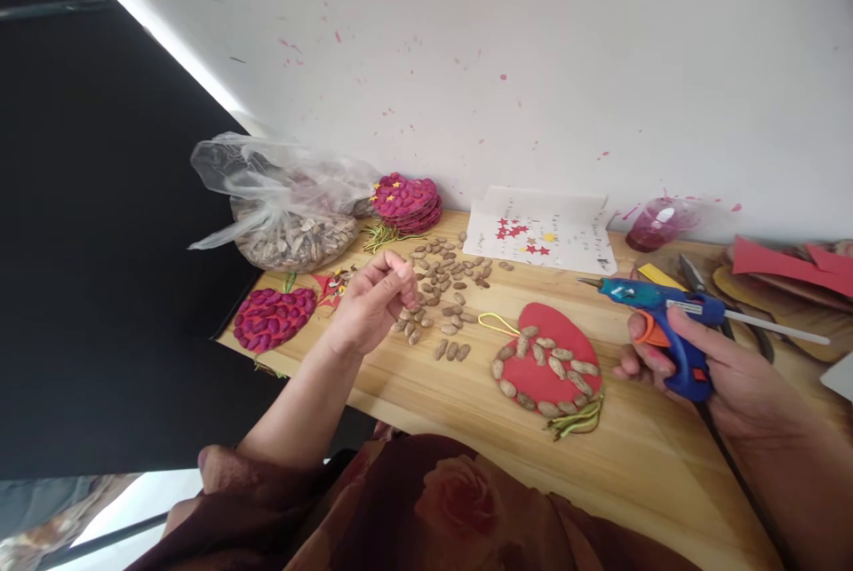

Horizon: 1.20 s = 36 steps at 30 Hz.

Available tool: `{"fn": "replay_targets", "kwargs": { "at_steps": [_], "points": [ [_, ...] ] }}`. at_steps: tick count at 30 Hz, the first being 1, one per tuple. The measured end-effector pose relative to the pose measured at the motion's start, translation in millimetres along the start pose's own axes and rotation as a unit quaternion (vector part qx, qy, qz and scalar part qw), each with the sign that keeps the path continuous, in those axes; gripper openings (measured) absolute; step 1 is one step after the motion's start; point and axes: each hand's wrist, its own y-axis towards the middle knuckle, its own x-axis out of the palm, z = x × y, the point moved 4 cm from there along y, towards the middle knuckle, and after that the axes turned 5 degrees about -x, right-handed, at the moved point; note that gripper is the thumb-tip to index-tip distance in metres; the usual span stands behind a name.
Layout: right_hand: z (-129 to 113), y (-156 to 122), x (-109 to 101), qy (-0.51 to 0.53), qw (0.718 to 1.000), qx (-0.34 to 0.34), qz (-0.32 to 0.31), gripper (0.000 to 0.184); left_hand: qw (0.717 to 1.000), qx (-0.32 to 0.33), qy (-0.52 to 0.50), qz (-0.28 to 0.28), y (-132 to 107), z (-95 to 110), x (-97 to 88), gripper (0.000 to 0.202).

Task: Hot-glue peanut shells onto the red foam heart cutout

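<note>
My right hand (699,367) is wrapped round a blue glue gun (657,309) with an orange trigger, its nozzle pointing left above the table. Just left of it lies a red heart-shaped cutout (550,358) with several brown shells glued along its edge, a yellow loop at one end and green strands at the other. My left hand (373,300) hovers over a scatter of loose shells (443,282), fingers pinched together on something too small to make out.
A clear plastic bag of shells (293,211) sits at the back left beside a stack of finished magenta hearts (406,202). Another magenta heart (273,318) lies at the left edge. A sheet with star stickers (539,238), a pink cup (657,225) and red cardstock (786,265) lie on the wooden table (633,456).
</note>
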Motion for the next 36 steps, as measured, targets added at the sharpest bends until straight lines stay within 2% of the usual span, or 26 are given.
{"fn": "replay_targets", "kwargs": {
  "at_steps": [4, 9, 16, 36],
  "points": [
    [1, 1, -1, 0.000, 1.000, 0.005, 0.004, 0.031, 0.995, 0.041, 0.092, 0.007, -3, 8, -7.9, 0.025],
    [-1, 1, 3, 0.000, 1.000, 0.002, 0.005, 0.031, 0.985, 0.087, 0.146, 0.002, -5, 12, -10.9, 0.028],
    [1, 0, -1, -0.006, 1.000, -0.006, 0.016, 0.029, 0.964, 0.119, 0.237, 0.008, -7, 19, -17.7, 0.028],
    [3, 1, -4, -0.020, 0.999, 0.023, 0.035, 0.029, 0.951, 0.083, 0.299, 0.015, -10, 10, -29.0, 0.011]
  ]
}}
